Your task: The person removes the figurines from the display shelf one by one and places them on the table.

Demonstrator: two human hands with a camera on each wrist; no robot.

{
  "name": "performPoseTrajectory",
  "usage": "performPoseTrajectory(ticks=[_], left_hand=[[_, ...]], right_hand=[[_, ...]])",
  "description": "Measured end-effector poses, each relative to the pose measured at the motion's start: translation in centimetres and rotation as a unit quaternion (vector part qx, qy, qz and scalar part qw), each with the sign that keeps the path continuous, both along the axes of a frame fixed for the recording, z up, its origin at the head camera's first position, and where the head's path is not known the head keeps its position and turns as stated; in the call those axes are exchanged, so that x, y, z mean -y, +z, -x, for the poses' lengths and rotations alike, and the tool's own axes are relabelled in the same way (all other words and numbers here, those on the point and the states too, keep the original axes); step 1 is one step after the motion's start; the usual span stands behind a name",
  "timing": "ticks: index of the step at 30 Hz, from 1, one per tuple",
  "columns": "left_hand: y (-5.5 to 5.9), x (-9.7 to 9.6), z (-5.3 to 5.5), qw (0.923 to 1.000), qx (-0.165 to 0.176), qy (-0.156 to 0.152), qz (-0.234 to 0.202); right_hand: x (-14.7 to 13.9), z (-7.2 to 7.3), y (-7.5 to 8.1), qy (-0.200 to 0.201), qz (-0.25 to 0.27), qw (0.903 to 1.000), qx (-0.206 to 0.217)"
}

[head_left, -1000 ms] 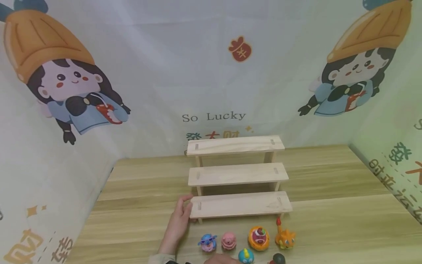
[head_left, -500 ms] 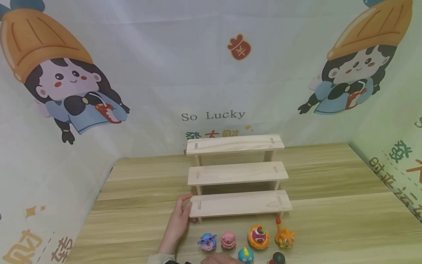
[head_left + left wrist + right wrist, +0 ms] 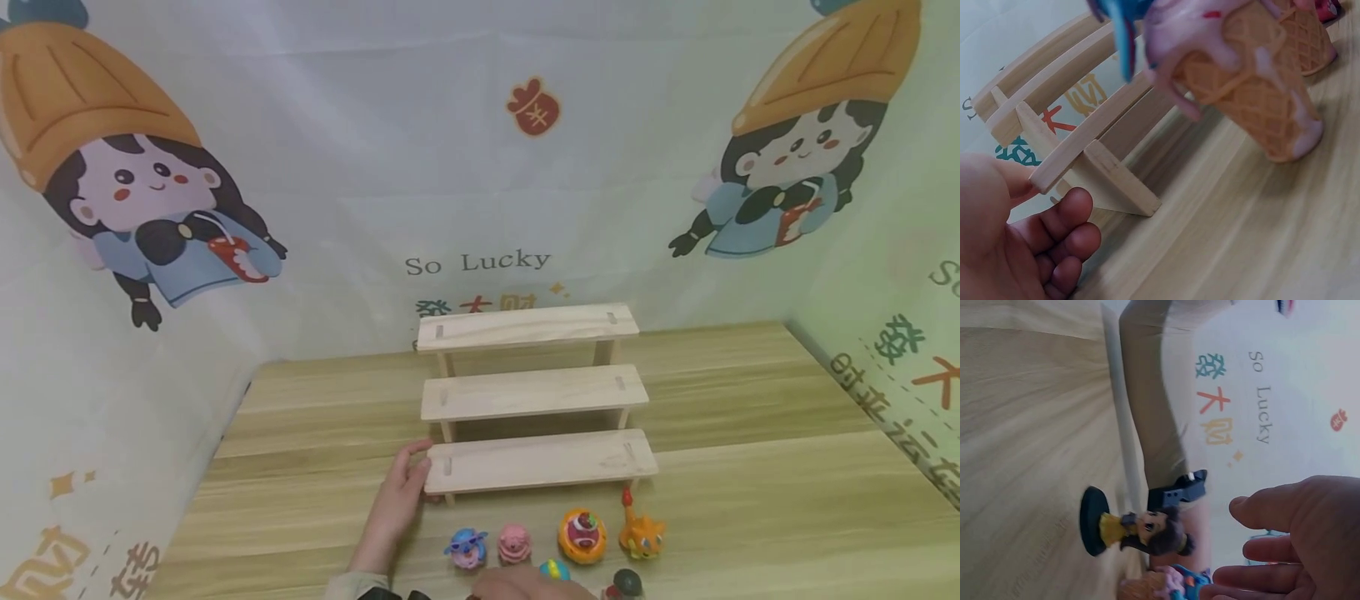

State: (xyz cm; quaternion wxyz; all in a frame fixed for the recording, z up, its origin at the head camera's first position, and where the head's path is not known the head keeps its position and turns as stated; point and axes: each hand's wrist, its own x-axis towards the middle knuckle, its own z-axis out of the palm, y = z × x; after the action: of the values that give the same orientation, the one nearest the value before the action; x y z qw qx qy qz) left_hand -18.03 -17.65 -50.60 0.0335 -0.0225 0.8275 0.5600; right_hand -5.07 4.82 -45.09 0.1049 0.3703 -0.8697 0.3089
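Note:
A three-tier wooden display stand [image 3: 540, 461] sits on the table. My left hand [image 3: 397, 500] grips the left end of its lowest board, thumb at the board and fingers curled beneath, as the left wrist view shows. My right hand [image 3: 528, 583] hovers low among the toy figures, its relaxed fingers [image 3: 1266, 575] holding nothing. It partly covers a teal figure with yellow [image 3: 555, 570]. A doll figure in a yellow dress [image 3: 1110, 529] stands on a dark round base near it. A blue figure with sunglasses [image 3: 467, 547] on an ice-cream cone [image 3: 1254, 81] stands near the left hand.
In front of the stand are a pink figure [image 3: 514, 543], an orange round figure [image 3: 573, 546], an orange creature with a red-tipped tail [image 3: 642, 536] and a dark-topped figure [image 3: 627, 582]. A printed cloth backdrop [image 3: 337, 167] encloses the wooden table [image 3: 750, 500].
My right hand has shifted to the right, covering more of the teal figure. The left hand keeps its grip on the stand. The head view has turned slightly.

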Motion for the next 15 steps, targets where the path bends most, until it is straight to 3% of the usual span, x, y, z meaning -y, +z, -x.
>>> performPoseTrajectory(ticks=[4,7,10,15], left_hand=[[0.2,0.3,0.2,0.9999,0.013,0.0,0.007],[0.4,0.4,0.2,0.9998,0.013,0.004,0.017],[0.5,0.4,0.2,0.9998,0.006,0.005,0.016],[0.4,0.5,0.2,1.0,-0.006,0.0,0.0]], right_hand=[[-1.9,1.1,1.1,0.028,-0.032,0.995,0.09],[-3.4,2.0,2.1,0.046,-0.053,0.9898,0.124],[-4.6,2.7,3.2,0.037,-0.081,0.9873,0.132],[-6.6,3.7,4.7,-0.019,-0.122,0.9878,0.095]])
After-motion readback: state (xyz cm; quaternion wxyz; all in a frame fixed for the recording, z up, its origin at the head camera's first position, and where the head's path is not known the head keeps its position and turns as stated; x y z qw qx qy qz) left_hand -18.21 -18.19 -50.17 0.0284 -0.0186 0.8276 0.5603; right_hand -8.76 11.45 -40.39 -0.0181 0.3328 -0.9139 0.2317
